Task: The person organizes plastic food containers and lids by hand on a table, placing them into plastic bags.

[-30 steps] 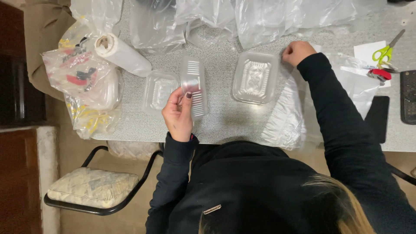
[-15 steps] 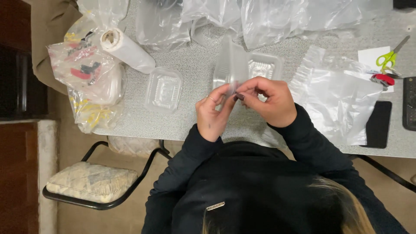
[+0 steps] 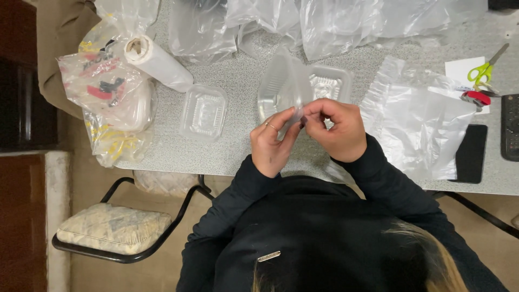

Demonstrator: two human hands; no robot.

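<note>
My left hand [image 3: 272, 141] and my right hand [image 3: 334, 130] meet above the grey table's front edge, both pinching the near rim of a clear plastic clamshell container [image 3: 284, 86] that stands open and tilted up. Behind it a second clear plastic tray [image 3: 331, 82] lies flat on the table [image 3: 238, 146]. A third clear lidded container [image 3: 204, 111] rests to the left of my hands, apart from them.
A white roll of bags [image 3: 157, 64] and a printed plastic bag [image 3: 108, 103] sit at the table's left. Crumpled clear bags [image 3: 346, 21] line the back. A clear bag [image 3: 421, 124], scissors [image 3: 486, 67], tape and a black phone [image 3: 471, 154] lie right. A cushioned chair [image 3: 111, 232] stands lower left.
My right hand came back from the far tray to meet my left hand. The container is now held by both hands and has opened wider, tilted upward.
</note>
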